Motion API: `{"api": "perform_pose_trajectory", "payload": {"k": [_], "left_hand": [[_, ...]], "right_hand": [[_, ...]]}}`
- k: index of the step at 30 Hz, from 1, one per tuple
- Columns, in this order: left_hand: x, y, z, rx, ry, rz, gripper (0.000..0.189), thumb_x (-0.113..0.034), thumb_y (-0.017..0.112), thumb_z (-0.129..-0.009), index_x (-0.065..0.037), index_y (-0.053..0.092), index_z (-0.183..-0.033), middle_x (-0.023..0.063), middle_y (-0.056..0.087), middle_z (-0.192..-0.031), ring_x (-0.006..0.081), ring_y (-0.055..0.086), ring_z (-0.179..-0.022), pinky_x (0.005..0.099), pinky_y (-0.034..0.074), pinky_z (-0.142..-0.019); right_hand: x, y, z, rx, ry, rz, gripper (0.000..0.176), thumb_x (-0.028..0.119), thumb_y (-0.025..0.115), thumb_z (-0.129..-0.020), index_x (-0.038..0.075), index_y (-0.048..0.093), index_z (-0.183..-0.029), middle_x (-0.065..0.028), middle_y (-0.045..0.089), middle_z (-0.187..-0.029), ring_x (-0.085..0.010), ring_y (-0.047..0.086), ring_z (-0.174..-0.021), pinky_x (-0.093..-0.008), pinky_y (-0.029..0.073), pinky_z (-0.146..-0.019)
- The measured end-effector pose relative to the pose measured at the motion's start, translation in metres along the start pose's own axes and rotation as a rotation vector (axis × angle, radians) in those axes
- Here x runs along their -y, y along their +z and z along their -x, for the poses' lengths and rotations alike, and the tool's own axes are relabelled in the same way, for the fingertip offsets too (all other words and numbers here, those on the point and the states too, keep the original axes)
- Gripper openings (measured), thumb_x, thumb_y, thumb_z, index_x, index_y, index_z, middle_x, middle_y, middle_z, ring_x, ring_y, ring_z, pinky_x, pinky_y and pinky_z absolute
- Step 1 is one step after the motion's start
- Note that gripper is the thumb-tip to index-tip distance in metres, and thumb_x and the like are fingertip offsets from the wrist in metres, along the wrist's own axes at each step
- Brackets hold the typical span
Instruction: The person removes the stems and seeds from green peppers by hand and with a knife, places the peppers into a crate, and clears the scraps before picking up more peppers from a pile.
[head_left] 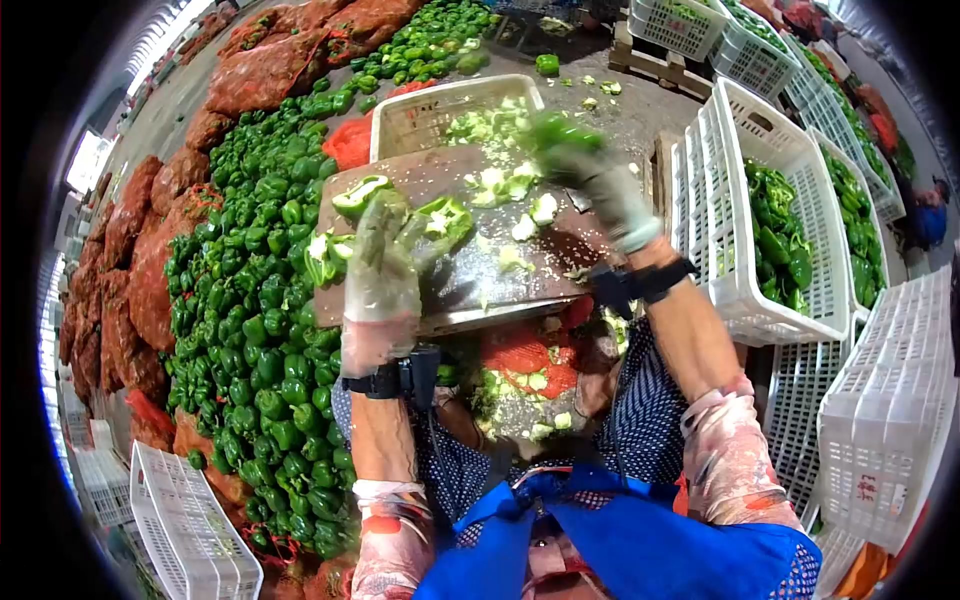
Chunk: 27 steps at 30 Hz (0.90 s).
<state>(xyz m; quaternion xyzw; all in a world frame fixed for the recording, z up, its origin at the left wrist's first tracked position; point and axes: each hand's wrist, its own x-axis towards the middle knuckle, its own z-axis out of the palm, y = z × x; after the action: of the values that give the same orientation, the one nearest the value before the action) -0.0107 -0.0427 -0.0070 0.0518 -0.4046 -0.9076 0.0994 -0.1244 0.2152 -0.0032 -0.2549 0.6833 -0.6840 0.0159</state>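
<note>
My left hand (382, 265), in a pale wet glove, is over the left part of a brown cutting board (460, 275), its fingers stretched and slightly blurred. Right beside its thumb side sits a cut green pepper half (446, 222); another pepper half (360, 196) lies just beyond its fingertips. Cut pepper pieces (326, 258) rest to its left. My gloved right hand (600, 195) is raised over the board's far right, smeared by motion, with a green pepper (562, 134) at its fingers. Pale pepper cores (505, 185) and seeds are scattered across the board.
A white crate (390, 130) with pepper cores stands behind the board. A large heap of green peppers (270, 330) and red mesh sacks (165, 270) lie to the left. Several white crates (700, 215) of peppers line the right. Another white crate (190, 510) sits lower left.
</note>
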Motion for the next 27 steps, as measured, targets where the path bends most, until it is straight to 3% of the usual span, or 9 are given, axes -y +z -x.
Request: {"api": "perform_pose_trajectory", "payload": {"k": [5, 6, 8, 11, 13, 15, 18, 24, 27], "left_hand": [[-0.029, -0.028, 0.007, -0.01, 0.119, 0.042, 0.048, -0.029, 0.052, -0.095, -0.005, 0.043, -0.136, 0.0171, 0.046, -0.129, 0.0356, 0.051, -0.114, 0.0554, 0.051, -0.089], [-0.035, -0.028, 0.011, -0.07, 0.113, -0.013, 0.054, -0.034, 0.05, -0.093, -0.002, 0.043, -0.135, 0.0168, 0.051, -0.129, 0.0326, 0.052, -0.116, 0.0482, 0.047, -0.096], [-0.039, -0.036, 0.015, -0.056, 0.132, -0.018, 0.05, -0.032, 0.048, -0.095, -0.003, 0.045, -0.135, 0.0181, 0.048, -0.131, 0.0336, 0.052, -0.115, 0.0484, 0.05, -0.092], [-0.046, -0.037, 0.021, -0.054, 0.112, 0.117, 0.04, -0.023, 0.049, -0.096, -0.004, 0.051, -0.13, 0.0175, 0.052, -0.126, 0.0327, 0.056, -0.11, 0.0474, 0.053, -0.088], [-0.053, -0.017, 0.033, -0.17, 0.14, 0.061, 0.039, -0.025, 0.051, -0.095, -0.004, 0.052, -0.129, 0.0151, 0.055, -0.122, 0.0293, 0.06, -0.103, 0.04, 0.057, -0.079], [-0.056, -0.028, 0.037, -0.13, 0.2, -0.123, 0.04, -0.025, 0.052, -0.094, -0.004, 0.051, -0.128, 0.0116, 0.057, -0.121, 0.0249, 0.064, -0.096, 0.0294, 0.057, -0.064], [-0.065, -0.028, 0.038, -0.152, 0.145, -0.014, 0.044, -0.027, 0.056, -0.092, -0.004, 0.05, -0.129, 0.0096, 0.058, -0.12, 0.0236, 0.065, -0.095, 0.0244, 0.055, -0.056], [-0.059, -0.043, 0.014, -0.063, 0.144, 0.091, 0.044, -0.028, 0.056, -0.093, 0.0, 0.051, -0.127, 0.0152, 0.058, -0.118, 0.031, 0.061, -0.103, 0.0429, 0.058, -0.079], [-0.06, -0.048, 0.008, -0.028, 0.13, 0.122, 0.044, -0.028, 0.056, -0.093, 0.0, 0.051, -0.127, 0.0151, 0.058, -0.119, 0.0309, 0.06, -0.105, 0.0444, 0.057, -0.082]], "right_hand": [[0.032, -0.147, 0.015, -0.536, -0.29, -0.916, 0.032, 0.026, 0.044, -0.099, 0.008, 0.051, -0.125, -0.011, 0.059, -0.118, -0.0239, 0.06, -0.105, -0.0428, 0.048, -0.097], [0.007, -0.157, 0.01, -0.496, -0.461, -0.153, 0.033, 0.027, 0.045, -0.099, 0.008, 0.05, -0.126, -0.0123, 0.058, -0.121, -0.0254, 0.059, -0.108, -0.0424, 0.048, -0.097], [0.011, -0.111, 0.002, -0.434, 0.09, -0.597, 0.041, 0.028, 0.047, -0.098, 0.009, 0.043, -0.134, -0.0159, 0.051, -0.134, -0.0307, 0.052, -0.12, -0.0442, 0.045, -0.101], [0.016, -0.015, -0.003, 0.124, 0.579, 0.849, 0.087, 0.049, 0.066, -0.081, 0.007, 0.026, -0.146, -0.0212, 0.04, -0.143, -0.0326, 0.047, -0.127, -0.0406, 0.036, -0.109], [-0.013, 0.017, 0.005, 0.4, 0.494, 1.089, 0.102, 0.06, 0.062, -0.078, 0.002, 0.015, -0.148, -0.0275, 0.044, -0.138, -0.0323, 0.046, -0.128, -0.0436, 0.034, -0.109], [-0.01, 0.055, 0.001, 0.612, 0.666, 1.199, 0.103, 0.065, 0.057, -0.078, 0.002, 0.015, -0.148, -0.0294, 0.052, -0.127, -0.0382, 0.053, -0.119, -0.0473, 0.042, -0.1], [-0.071, 0.076, -0.006, 0.379, 0.361, 1.319, 0.076, 0.05, 0.059, -0.082, 0.006, 0.032, -0.139, -0.03, 0.059, -0.111, -0.0422, 0.061, -0.1, -0.0493, 0.048, -0.089], [-0.133, 0.06, -0.111, 0.073, 0.285, 1.206, 0.051, 0.033, 0.058, -0.087, 0.002, 0.046, -0.125, -0.0252, 0.062, -0.108, -0.0387, 0.062, -0.098, -0.0476, 0.049, -0.086], [-0.082, 0.081, -0.121, 0.31, 0.02, 0.922, 0.05, 0.035, 0.057, -0.086, 0.006, 0.05, -0.126, -0.0287, 0.059, -0.115, -0.0392, 0.059, -0.107, -0.044, 0.049, -0.09]]}}
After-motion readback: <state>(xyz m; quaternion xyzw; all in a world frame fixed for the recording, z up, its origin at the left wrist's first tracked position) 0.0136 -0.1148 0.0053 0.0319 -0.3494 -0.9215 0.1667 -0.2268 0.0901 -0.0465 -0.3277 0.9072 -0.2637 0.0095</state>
